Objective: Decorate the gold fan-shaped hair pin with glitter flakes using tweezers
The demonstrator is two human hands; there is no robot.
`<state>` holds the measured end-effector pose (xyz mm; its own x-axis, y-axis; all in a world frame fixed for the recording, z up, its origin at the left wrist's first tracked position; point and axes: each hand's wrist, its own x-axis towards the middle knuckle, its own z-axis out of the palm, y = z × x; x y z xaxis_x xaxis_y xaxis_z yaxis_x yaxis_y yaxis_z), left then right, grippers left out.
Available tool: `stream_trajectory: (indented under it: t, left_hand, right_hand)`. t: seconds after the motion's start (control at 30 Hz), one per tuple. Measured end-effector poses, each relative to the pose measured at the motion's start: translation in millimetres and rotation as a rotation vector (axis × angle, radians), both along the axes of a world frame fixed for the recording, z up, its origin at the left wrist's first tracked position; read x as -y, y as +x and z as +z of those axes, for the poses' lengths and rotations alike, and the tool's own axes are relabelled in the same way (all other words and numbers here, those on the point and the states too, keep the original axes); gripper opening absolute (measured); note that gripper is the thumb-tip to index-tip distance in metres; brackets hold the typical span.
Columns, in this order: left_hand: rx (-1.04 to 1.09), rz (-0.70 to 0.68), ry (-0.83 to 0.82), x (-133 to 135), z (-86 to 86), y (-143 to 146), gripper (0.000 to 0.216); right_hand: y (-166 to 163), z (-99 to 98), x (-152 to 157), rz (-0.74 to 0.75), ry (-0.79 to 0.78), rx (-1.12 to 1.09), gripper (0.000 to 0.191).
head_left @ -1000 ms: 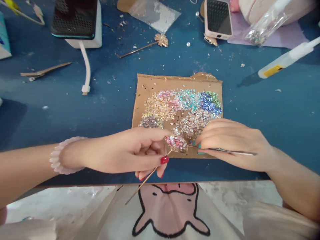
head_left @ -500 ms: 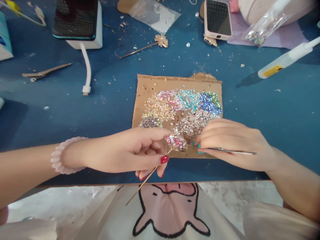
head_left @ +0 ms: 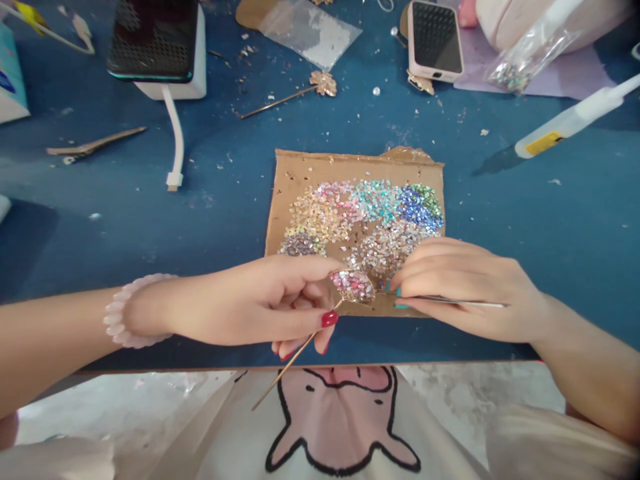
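My left hand (head_left: 280, 300) pinches a gold hairpin (head_left: 353, 285) near its head, between thumb and fingers. The fan-shaped head is covered in pink and purple chips, and its thin stick slants down to the lower left. From the right, my right hand (head_left: 460, 287) grips slim metal tweezers (head_left: 450, 301). Their tips reach close to the right edge of the hairpin's head; whether they touch it I cannot tell. Beneath both hands lies a cardboard sheet (head_left: 300, 167) with coloured chips (head_left: 375, 200) heaped by colour: yellow, pink, turquoise, blue, green, grey and pale mixed.
Another gold hairpin (head_left: 323, 83) lies behind the cardboard, near a clear plastic bag (head_left: 310, 33). At the right stands a glue bottle (head_left: 550, 133), nozzle outward. A white phone (head_left: 436, 40), a dark device on a white block (head_left: 155, 40) and a metal clip (head_left: 95, 143) are farther back.
Both hands keep almost the same pose, with the hairpin and tweezers hardly moved. The view has shifted very slightly.
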<state>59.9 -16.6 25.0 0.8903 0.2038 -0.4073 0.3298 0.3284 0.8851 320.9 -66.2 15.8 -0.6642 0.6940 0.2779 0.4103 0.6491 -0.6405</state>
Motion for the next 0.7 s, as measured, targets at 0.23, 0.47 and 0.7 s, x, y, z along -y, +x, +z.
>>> stream_trajectory:
  t: [0.23, 0.47, 0.7]
  left_hand:
    - [0.014, -0.004, -0.014, -0.6, -1.1, -0.9, 0.010]
    - [0.035, -0.021, -0.037, -3.2, -2.8, -1.0, 0.015]
    - [0.024, -0.027, -0.036, -3.5, -2.5, -1.1, 0.013]
  right_hand:
    - [-0.3, 0.1, -0.4, 0.012, -0.006, -0.003, 0.010]
    - [0.8, 1.8, 0.3, 0.017, -0.002, -0.005, 0.010]
    - [-0.2, 2.0, 1.3, 0.009, 0.001, -0.002, 0.010]
